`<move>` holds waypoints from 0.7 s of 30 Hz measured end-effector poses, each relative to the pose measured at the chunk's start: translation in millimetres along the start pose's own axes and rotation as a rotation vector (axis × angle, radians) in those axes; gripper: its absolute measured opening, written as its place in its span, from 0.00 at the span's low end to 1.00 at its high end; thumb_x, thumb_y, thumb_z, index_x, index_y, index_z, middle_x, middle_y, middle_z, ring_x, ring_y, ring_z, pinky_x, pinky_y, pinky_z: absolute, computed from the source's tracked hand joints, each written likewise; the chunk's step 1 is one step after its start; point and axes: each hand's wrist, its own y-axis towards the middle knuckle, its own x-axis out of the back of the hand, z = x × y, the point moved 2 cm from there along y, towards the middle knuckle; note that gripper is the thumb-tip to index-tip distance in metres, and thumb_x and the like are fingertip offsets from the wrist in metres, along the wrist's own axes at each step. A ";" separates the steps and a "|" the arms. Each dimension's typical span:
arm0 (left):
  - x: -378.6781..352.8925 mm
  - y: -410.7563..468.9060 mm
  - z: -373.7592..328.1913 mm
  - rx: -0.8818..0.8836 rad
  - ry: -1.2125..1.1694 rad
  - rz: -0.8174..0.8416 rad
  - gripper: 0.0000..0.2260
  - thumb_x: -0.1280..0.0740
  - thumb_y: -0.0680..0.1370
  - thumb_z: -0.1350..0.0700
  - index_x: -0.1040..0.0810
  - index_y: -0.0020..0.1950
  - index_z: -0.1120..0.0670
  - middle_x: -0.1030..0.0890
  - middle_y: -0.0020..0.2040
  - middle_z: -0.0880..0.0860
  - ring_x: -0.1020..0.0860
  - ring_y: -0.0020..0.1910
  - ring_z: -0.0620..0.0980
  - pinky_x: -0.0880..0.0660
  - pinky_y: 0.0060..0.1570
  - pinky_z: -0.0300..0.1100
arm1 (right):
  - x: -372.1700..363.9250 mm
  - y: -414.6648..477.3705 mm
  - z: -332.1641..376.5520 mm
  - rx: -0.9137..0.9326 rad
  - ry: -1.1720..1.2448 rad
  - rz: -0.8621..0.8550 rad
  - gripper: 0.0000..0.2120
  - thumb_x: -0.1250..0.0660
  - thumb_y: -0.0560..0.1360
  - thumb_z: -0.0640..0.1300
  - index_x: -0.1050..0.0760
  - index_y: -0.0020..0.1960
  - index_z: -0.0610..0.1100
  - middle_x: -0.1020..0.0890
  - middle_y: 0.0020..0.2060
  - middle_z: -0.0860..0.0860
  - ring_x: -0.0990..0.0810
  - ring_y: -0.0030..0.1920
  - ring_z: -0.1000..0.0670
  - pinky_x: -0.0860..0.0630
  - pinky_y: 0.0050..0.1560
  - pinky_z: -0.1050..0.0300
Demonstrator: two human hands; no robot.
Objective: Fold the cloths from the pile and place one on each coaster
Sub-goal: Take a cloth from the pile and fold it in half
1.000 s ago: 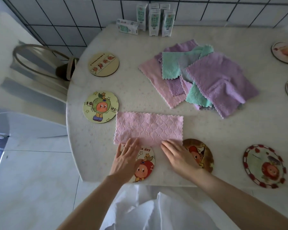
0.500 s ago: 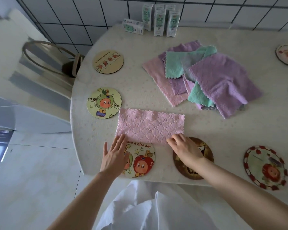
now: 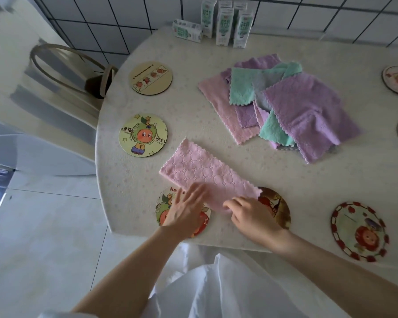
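Pink cloth (image 3: 202,171), folded to a strip, lies slantwise on table (image 3: 285,180). Left hand (image 3: 185,211) flat, fingers straight on its near end, over apple coaster (image 3: 161,210). Right hand (image 3: 251,216) grips same end, fingers curled, beside dark coaster (image 3: 278,210). Table edge close below hands; tabletop gap between strip and pile (image 3: 285,104).

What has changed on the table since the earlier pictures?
The pink cloth turned: its right end swung toward the person, its left end away. The right hand now grips the near end; the left hand lies flat on it. The pile, coasters and cartons stayed.
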 end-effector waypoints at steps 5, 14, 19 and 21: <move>-16.7 -1.4 -26.0 -0.061 -0.116 -0.021 0.22 0.43 0.76 0.50 0.32 0.70 0.52 0.30 0.71 0.51 0.39 0.74 0.52 0.38 0.69 0.62 | 9.9 -9.5 21.6 -0.010 0.212 0.034 0.12 0.37 0.75 0.39 0.26 0.58 0.47 0.20 0.46 0.53 0.22 0.46 0.54 0.27 0.41 0.63; -7.4 -17.4 -3.5 -0.320 -0.100 -0.032 0.20 0.32 0.75 0.53 0.26 0.68 0.51 0.26 0.68 0.52 0.31 0.70 0.51 0.34 0.69 0.51 | -9.2 7.0 -28.5 0.179 -0.018 0.070 0.25 0.35 0.71 0.30 0.29 0.67 0.43 0.25 0.65 0.46 0.23 0.61 0.47 0.23 0.58 0.53; -1.2 -28.8 5.5 -0.358 -0.083 -0.025 0.20 0.33 0.75 0.52 0.26 0.67 0.51 0.25 0.67 0.52 0.29 0.68 0.50 0.34 0.68 0.45 | -16.0 11.4 -49.2 0.413 -0.229 0.212 0.32 0.40 0.68 0.27 0.34 0.71 0.43 0.32 0.71 0.44 0.33 0.70 0.46 0.33 0.68 0.51; 4.6 -27.4 3.5 -0.287 -0.163 0.017 0.20 0.37 0.76 0.49 0.26 0.67 0.51 0.25 0.67 0.51 0.28 0.67 0.48 0.33 0.68 0.42 | -19.1 11.4 -56.3 0.436 -0.244 0.244 0.29 0.46 0.71 0.31 0.36 0.72 0.44 0.34 0.72 0.45 0.35 0.72 0.47 0.33 0.68 0.51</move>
